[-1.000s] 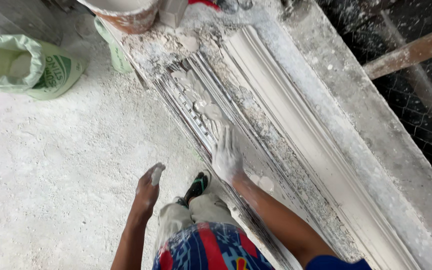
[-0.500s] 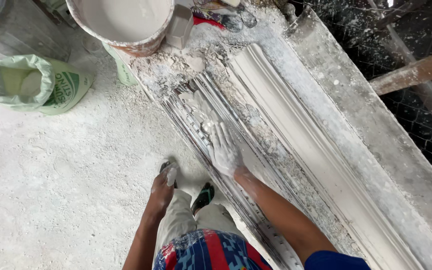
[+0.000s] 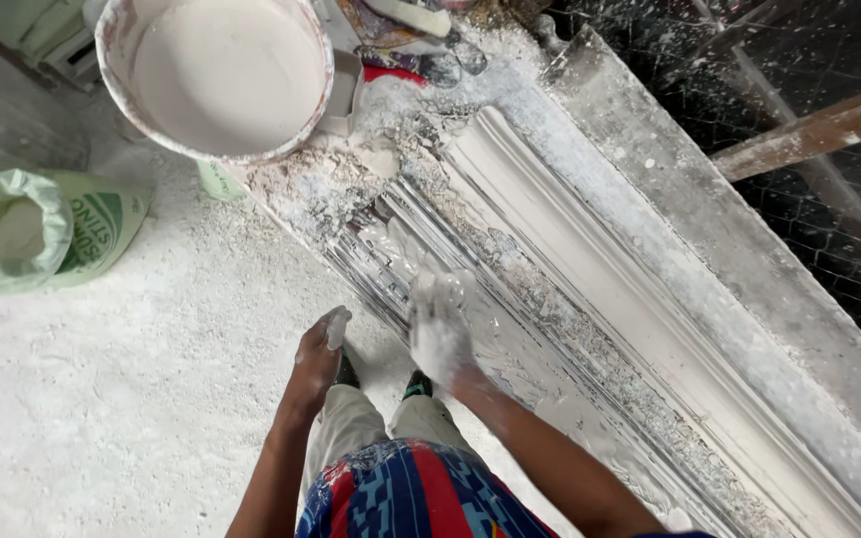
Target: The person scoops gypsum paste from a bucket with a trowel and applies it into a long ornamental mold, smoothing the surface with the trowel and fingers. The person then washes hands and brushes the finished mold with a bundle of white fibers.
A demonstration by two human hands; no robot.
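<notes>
Two hands are at work low in the middle of the frame, both coated in white plaster. Our right hand (image 3: 440, 334) lies flat with fingers spread on the wet grooved mould (image 3: 450, 289), which runs as a long strip from the upper middle of the frame down to the lower right along the worktop (image 3: 710, 239); this hand has hold of nothing and only presses on the plaster film. Our left hand (image 3: 317, 357) hangs just left of the mould's edge, over the floor, its fingers loosely curled; whether the white at its fingertips is a lump of plaster or only a coating, we cannot tell. Beside the mould, toward the right, lies a smooth white cornice (image 3: 590, 269), parallel to it. At the top left stands a bucket (image 3: 216, 75) full of white plaster mix. A green sack (image 3: 42, 229) lies open on the dusty white floor (image 3: 122, 399) at the left edge.
</notes>
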